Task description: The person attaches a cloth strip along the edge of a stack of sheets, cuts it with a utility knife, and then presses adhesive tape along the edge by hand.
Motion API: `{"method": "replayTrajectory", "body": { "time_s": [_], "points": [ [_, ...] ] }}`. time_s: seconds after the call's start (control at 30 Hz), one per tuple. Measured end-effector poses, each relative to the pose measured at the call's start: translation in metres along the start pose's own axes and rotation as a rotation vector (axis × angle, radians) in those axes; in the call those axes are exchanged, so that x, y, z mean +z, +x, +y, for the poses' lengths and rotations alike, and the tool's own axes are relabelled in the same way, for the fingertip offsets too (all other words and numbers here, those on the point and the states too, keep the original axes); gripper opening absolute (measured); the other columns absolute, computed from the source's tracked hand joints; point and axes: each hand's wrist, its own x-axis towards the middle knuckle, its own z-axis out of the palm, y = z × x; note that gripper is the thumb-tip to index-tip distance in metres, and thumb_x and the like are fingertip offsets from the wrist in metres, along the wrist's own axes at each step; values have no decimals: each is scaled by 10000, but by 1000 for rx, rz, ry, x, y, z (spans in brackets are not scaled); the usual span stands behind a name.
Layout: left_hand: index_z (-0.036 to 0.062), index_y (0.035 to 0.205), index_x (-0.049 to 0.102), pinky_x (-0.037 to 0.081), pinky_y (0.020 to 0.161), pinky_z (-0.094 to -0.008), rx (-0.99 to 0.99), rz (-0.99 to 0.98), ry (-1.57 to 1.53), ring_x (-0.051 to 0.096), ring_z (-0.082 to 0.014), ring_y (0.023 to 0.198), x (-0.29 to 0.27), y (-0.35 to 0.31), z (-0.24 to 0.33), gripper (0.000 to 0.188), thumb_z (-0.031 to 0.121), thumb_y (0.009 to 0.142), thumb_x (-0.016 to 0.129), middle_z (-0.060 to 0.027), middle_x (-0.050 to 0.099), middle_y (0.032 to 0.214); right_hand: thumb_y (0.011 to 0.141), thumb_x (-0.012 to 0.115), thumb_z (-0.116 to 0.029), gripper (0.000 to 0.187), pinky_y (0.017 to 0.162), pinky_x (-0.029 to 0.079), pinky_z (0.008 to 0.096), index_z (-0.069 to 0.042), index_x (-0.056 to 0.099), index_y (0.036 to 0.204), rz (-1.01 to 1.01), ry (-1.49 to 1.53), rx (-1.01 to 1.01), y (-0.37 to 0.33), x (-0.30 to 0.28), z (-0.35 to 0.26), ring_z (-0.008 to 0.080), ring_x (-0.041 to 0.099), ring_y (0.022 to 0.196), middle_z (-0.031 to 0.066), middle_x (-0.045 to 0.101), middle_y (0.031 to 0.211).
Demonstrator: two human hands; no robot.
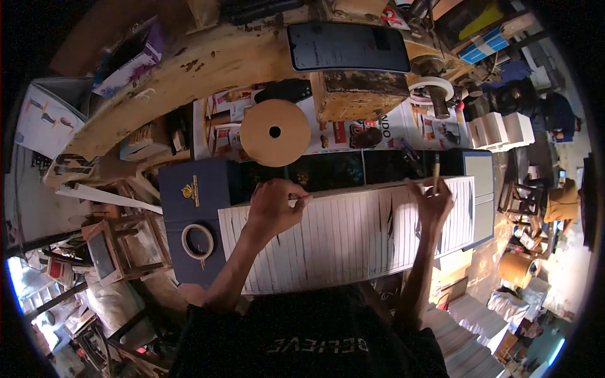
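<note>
A long row of thin white paper blocks [328,242], packed side by side with dark lines between them, lies in front of me. At its far left edge is my left hand [274,205], fingers pinched together; what they hold, if anything, is too small to make out. Over the right part of the row, my right hand [433,205] is closed around a thin stick with a pale tip [436,171], held upright. Dark blue cover boards [189,220] with a gold emblem lie at the left end. A roll of tape [186,239] rests on them.
Beyond the row lie a round brown disc [277,126] with a centre hole and a printed sheet [337,135]. A phone [346,47] leans on a wooden block [359,94]. Grey-blue boards [480,195] extend at the right; stacked paper [469,324] stands lower right.
</note>
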Motion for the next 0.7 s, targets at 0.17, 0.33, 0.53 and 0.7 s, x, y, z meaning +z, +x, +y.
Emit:
{"method": "replayTrajectory", "body": {
  "time_s": [0.17, 0.33, 0.53, 0.7],
  "points": [
    [63, 1098, 756, 545, 966, -401, 120, 72, -174, 712, -297, 1095, -12, 13, 2, 334, 282, 853, 814, -174, 745, 1141, 653, 950, -479, 528, 615, 545, 407, -30, 705, 785, 100, -317, 74, 53, -34, 59, 251, 673, 637, 129, 699, 705],
    [137, 1602, 276, 258, 1099, -733, -7, 491, 282, 175, -567, 1483, -21, 61, -32, 1342, 634, 549, 942, -318, 126, 1649, 661, 936, -515, 544, 696, 583, 426, -36, 767, 856, 281, -442, -43, 105, -68, 145, 303, 730, 715, 135, 756, 801],
    [159, 1652, 31, 146, 1100, -818, -61, 318, 334, -41, -613, 1497, -20, 92, -63, 1753, 725, 274, 955, -388, -13, 1635, 715, 922, -481, 519, 657, 574, 381, -68, 807, 1007, -62, -97, 276, 154, -72, 199, 203, 690, 678, 80, 722, 723],
    [107, 1643, 10, 231, 1068, -792, -72, 276, 399, 91, -603, 1468, -20, 96, -54, 1669, 605, 384, 985, -403, 99, 1587, 781, 872, -470, 417, 433, 286, 244, -71, 790, 873, -65, -70, 449, 166, -90, 207, 33, 375, 470, -65, 528, 599]
  ]
}}
